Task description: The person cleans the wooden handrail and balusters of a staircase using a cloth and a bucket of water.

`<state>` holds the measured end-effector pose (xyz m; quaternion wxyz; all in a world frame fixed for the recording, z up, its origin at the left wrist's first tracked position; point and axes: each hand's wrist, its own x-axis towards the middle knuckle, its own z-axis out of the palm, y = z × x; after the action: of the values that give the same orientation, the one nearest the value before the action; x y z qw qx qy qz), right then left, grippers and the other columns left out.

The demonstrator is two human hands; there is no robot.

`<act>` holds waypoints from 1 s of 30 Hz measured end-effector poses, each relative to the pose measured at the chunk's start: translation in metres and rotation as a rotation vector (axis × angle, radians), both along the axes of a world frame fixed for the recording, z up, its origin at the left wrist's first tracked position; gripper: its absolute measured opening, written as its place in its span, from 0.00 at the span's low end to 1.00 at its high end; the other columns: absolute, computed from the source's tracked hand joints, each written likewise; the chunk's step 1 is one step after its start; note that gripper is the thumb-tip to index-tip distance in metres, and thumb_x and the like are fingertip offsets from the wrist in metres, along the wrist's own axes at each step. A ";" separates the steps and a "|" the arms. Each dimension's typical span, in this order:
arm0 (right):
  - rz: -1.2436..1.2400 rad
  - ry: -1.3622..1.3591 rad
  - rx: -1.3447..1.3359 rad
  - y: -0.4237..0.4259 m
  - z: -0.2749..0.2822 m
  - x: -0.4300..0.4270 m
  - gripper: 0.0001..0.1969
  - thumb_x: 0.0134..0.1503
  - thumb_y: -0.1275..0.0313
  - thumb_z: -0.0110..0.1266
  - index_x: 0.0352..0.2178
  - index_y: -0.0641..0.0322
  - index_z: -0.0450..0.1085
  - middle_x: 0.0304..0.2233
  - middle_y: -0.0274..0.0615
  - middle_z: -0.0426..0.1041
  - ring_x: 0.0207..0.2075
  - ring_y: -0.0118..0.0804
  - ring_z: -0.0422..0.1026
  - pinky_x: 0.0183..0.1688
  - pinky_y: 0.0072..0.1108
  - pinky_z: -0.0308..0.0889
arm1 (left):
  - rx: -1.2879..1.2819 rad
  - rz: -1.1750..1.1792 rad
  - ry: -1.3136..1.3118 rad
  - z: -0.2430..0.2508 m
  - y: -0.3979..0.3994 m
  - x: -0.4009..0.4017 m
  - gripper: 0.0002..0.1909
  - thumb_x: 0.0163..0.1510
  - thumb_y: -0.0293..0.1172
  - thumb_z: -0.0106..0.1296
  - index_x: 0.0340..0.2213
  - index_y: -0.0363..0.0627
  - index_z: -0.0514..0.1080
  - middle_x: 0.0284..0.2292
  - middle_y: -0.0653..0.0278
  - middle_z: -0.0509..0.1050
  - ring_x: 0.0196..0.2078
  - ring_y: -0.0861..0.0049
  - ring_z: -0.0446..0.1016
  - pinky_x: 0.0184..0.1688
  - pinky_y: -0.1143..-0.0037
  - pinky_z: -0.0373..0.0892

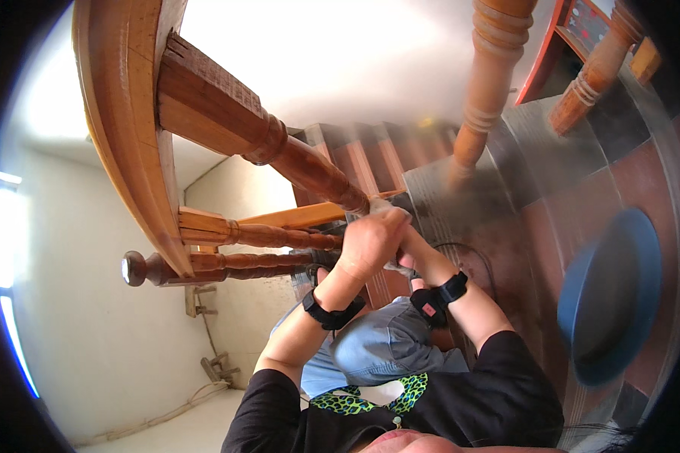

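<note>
A turned wooden baluster point(317, 170) slants down from the curved handrail point(119, 113) towards the stair floor. Around its lower part, my left hand point(371, 240) is closed on a pale, wet-looking cloth point(381, 205). My right hand point(412, 244) is pressed close beside it, its fingers largely hidden; a bit of the cloth hangs beneath the two hands. Both wrists wear black straps. Just below the hands are my bent knees in blue denim point(374, 345).
A blue basin point(572, 300) rests on the tiled floor point(634, 187) at the right. More balusters point(481, 85) stand at the upper right, others point(277, 236) at the left. Red-brown stairs point(368, 158) lie beyond. A dark cable point(490, 260) curves along the floor near my right arm.
</note>
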<state>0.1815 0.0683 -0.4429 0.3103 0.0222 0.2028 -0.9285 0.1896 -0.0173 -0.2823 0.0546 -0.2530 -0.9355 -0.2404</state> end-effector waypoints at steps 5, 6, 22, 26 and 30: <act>-0.230 0.190 0.020 0.016 0.043 0.015 0.16 0.59 0.70 0.37 0.49 0.58 0.54 0.46 0.39 0.60 0.48 0.31 0.59 0.51 0.22 0.56 | 0.003 -0.202 -0.198 0.045 -0.018 0.026 0.13 0.43 0.34 0.55 0.32 0.44 0.71 0.23 0.57 0.71 0.24 0.62 0.71 0.25 0.71 0.67; -0.312 0.242 0.103 0.012 0.064 0.012 0.17 0.59 0.70 0.36 0.50 0.59 0.53 0.46 0.39 0.60 0.50 0.30 0.57 0.52 0.23 0.54 | 0.039 -0.161 -0.013 0.064 -0.029 0.031 0.15 0.41 0.32 0.57 0.34 0.44 0.71 0.26 0.59 0.73 0.25 0.66 0.72 0.25 0.72 0.67; -0.574 0.888 1.739 -0.056 0.127 -0.053 0.07 0.33 0.67 0.55 0.14 0.57 0.68 0.13 0.42 0.68 0.18 0.45 0.68 0.25 0.29 0.64 | 0.324 0.261 0.374 0.185 -0.232 -0.026 0.41 0.39 0.39 0.61 0.50 0.35 0.53 0.39 0.61 0.63 0.40 0.77 0.64 0.41 0.78 0.63; -0.616 0.921 1.649 -0.037 0.103 -0.045 0.12 0.28 0.66 0.62 0.15 0.58 0.68 0.16 0.42 0.69 0.21 0.45 0.69 0.26 0.28 0.64 | 0.311 0.236 0.361 0.191 -0.218 -0.030 0.39 0.38 0.42 0.62 0.47 0.35 0.56 0.35 0.62 0.66 0.36 0.77 0.66 0.39 0.79 0.64; -0.824 0.935 1.144 -0.049 0.155 -0.051 0.06 0.33 0.70 0.56 0.13 0.59 0.66 0.12 0.39 0.67 0.16 0.38 0.66 0.23 0.27 0.61 | 0.232 0.248 0.433 0.191 -0.215 -0.030 0.39 0.38 0.44 0.61 0.46 0.35 0.58 0.32 0.62 0.68 0.33 0.77 0.67 0.35 0.79 0.66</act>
<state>0.1300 0.0198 -0.2876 -0.2280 -0.1382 0.7248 -0.6353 0.1594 -0.2324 -0.0913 0.3109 -0.1741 -0.8922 -0.2776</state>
